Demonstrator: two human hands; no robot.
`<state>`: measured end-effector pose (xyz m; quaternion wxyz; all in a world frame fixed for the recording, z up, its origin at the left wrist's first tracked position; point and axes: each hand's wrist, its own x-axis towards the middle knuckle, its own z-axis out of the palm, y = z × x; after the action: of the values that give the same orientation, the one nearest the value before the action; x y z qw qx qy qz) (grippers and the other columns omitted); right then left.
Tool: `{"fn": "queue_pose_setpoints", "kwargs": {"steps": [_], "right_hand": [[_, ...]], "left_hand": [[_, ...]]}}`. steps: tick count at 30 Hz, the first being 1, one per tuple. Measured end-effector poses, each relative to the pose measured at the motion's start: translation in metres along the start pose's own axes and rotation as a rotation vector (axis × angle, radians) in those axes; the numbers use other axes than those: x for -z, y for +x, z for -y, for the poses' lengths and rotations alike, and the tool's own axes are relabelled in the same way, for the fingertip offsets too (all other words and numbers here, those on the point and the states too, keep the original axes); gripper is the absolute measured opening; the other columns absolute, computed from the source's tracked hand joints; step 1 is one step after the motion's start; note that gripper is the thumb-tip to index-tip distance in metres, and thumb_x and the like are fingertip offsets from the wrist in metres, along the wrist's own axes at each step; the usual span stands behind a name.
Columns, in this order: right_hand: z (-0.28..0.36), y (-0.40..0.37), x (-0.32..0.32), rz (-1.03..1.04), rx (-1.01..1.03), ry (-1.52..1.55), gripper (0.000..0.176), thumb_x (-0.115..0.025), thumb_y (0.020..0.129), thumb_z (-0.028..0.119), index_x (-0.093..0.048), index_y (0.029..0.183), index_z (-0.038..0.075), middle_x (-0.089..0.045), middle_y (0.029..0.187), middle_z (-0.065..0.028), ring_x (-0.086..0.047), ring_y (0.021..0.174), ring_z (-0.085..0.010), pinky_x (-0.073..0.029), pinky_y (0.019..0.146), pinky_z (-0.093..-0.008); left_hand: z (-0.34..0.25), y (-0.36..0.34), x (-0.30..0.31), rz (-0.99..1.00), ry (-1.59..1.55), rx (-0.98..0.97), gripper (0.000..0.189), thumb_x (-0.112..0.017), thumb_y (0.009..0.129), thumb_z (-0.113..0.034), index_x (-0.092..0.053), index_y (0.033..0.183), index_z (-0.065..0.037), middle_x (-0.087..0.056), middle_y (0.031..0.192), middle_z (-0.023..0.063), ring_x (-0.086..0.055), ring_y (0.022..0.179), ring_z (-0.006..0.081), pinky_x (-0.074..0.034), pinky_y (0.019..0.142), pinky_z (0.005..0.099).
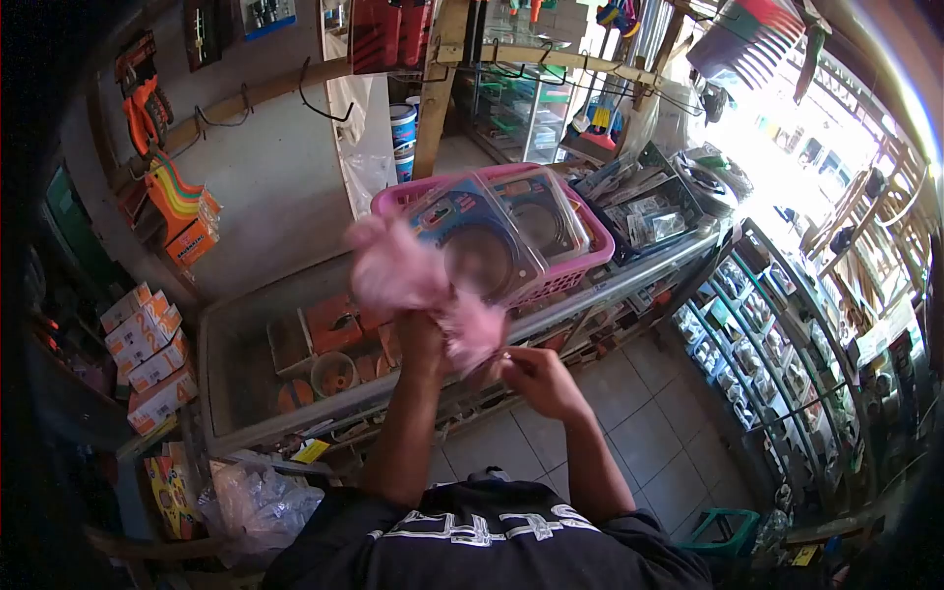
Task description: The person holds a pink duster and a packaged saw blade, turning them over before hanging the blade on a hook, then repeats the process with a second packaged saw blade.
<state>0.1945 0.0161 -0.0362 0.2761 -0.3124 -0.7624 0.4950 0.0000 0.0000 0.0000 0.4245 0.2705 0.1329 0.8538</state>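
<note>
A pink cloth, smeared by motion, hangs bunched in front of me above the glass counter. My left hand reaches up into it; the cloth covers its fingers, so its grip is hidden. At the cloth's lower right edge, my right hand has its fingers closed, pinching the cloth. Just beyond the cloth lie clear plastic packs with blue cards, each holding a dark round item. They rest on top of a pink plastic basket standing on the counter.
The glass counter runs across in front, with orange packages inside. To the basket's right sits a dark tray of small packets. Orange-and-white boxes are stacked at left, and racks of goods stand at right. Metal hooks hang overhead.
</note>
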Motion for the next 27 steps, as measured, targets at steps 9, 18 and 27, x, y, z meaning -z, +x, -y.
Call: {"fn": "queue_pose_setpoints", "kwargs": {"steps": [9,18,27], "right_hand": [[-0.037,-0.007,0.030,-0.308,0.028,0.038,0.028,-0.062,0.102,0.020,-0.064,0.092,-0.006,-0.055,0.071,-0.0019,-0.047,0.070,-0.0083,-0.043,0.064,-0.0293],[-0.022,0.016,0.023,-0.262,0.012,0.154,0.026,-0.060,0.103,0.018,-0.060,0.087,-0.002,-0.051,0.071,0.0016,-0.045,0.069,-0.0077,-0.041,0.062,-0.0282],[-0.023,0.027,0.016,-0.306,0.080,0.285,0.027,-0.057,0.106,0.019,-0.058,0.087,0.000,-0.049,0.073,0.0047,-0.043,0.070,-0.0055,-0.039,0.062,-0.0251]], "left_hand": [[-0.023,0.018,0.029,-0.075,0.337,-0.048,0.033,-0.054,0.106,-0.016,-0.056,0.136,-0.002,-0.069,0.118,0.0054,-0.066,0.104,0.0134,-0.052,0.090,0.0292],[-0.023,0.008,0.015,0.062,0.366,-0.028,0.034,-0.055,0.107,-0.017,-0.057,0.138,-0.003,-0.069,0.117,0.0033,-0.064,0.102,0.0099,-0.051,0.089,0.0267],[-0.020,0.012,0.033,0.101,0.889,0.087,0.036,-0.055,0.107,-0.021,-0.056,0.138,-0.002,-0.067,0.125,0.0042,-0.064,0.107,0.0116,-0.050,0.094,0.0287]]}}
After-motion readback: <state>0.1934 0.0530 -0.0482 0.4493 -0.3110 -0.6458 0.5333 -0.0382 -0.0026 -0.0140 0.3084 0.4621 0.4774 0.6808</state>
